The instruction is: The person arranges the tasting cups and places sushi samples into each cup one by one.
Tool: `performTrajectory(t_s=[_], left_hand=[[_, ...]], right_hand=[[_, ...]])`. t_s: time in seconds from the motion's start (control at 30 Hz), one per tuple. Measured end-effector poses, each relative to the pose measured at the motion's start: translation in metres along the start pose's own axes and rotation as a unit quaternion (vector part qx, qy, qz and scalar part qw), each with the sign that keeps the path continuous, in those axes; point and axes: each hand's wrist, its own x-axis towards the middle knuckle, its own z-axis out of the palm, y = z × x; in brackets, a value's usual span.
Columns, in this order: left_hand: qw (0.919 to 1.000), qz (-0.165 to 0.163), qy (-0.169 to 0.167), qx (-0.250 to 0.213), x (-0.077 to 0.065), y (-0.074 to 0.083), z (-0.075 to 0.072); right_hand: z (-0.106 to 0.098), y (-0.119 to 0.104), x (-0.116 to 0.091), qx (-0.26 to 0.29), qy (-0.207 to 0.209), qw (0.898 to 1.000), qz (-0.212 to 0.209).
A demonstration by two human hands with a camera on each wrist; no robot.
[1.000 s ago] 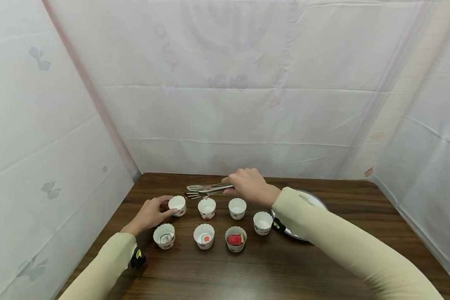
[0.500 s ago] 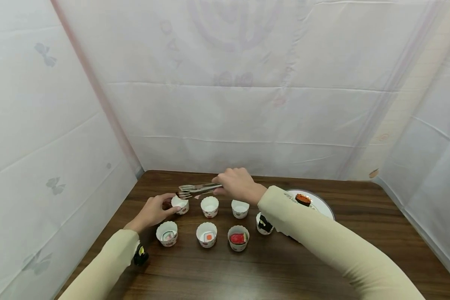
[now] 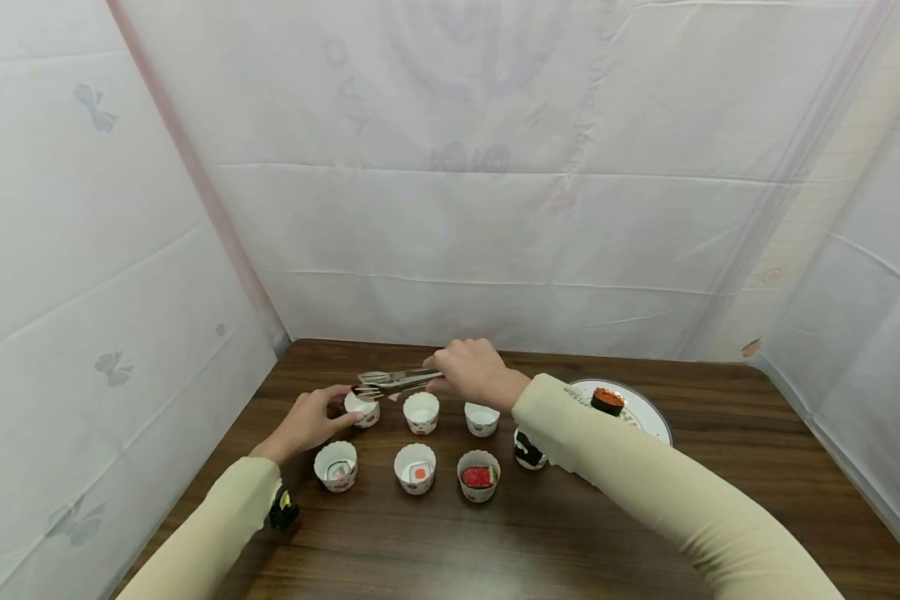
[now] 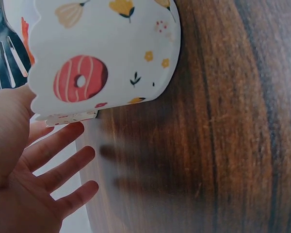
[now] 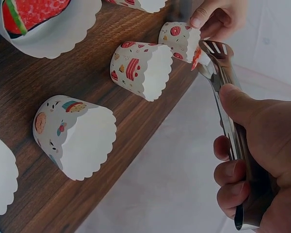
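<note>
At the back left, my left hand [image 3: 307, 423] holds a white paper baking cup [image 3: 363, 412] between thumb and index finger. The other fingers spread free in the left wrist view, beside the cup's printed doughnut. My right hand [image 3: 468, 367] grips metal tongs [image 3: 399, 379]. Their slotted tips are over that cup's rim. In the right wrist view an orange-red piece [image 5: 196, 58] shows at the tips, its kind unclear. Two more baking cups, a middle one [image 3: 422, 414] and a right one [image 3: 482, 419], stand in the back row with nothing visible inside.
Front cups hold toy-like sushi: a pale roll [image 3: 337, 472], an orange-centred roll [image 3: 418, 473] and a red piece [image 3: 478, 477]. My wrist camera [image 3: 527, 450] partly hides another cup. The plate [image 3: 654, 425] at right bears a roe-topped sushi [image 3: 607, 401]. White cloth [image 3: 450, 250] hangs behind.
My right hand has carried the tongs left and lower, until their tips reached the held cup. The roe-topped sushi on the plate has come out from behind my sleeve. My left hand keeps its hold.
</note>
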Motion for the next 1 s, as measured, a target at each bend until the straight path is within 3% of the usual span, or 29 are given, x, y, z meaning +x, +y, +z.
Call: performTrajectory(t_s=[0.47,0.73,1.0], left_hand=[[1.0000,-0.001,-0.003,-0.002,0.000,0.001,0.001],[0.9999,0.013,0.002,-0.002,0.001,0.000,0.001],[1.0000,0.005,-0.006,-0.003,0.003,-0.001,0.002]], right_hand=[[0.000,-0.003,-0.002,0.007,-0.019,1.000,0.014],[0.001,0.001,-0.005,0.007,-0.009,1.000,0.027],[0.003,0.006,-0.010,0.028,-0.011,0.999,0.029]])
